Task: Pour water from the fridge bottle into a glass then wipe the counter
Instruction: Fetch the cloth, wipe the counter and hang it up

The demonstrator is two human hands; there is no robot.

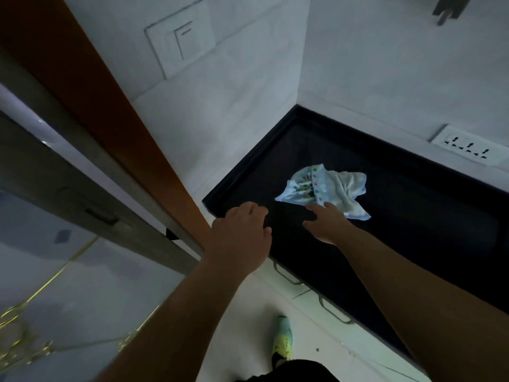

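Observation:
A crumpled white cloth (327,188) with a coloured printed border lies on the black counter (413,216), near its left end. My right hand (327,223) reaches over the counter with fingers spread, its fingertips at the cloth's near edge and holding nothing. My left hand (242,232) hovers at the counter's left front corner, fingers loosely curled and empty. No bottle or glass is in view.
White tiled walls meet behind the counter, with a switch plate (180,42) on the left wall and a socket strip (468,147) on the right one. A wooden door frame (91,106) runs along the left. Drawer handles (286,275) sit under the counter edge.

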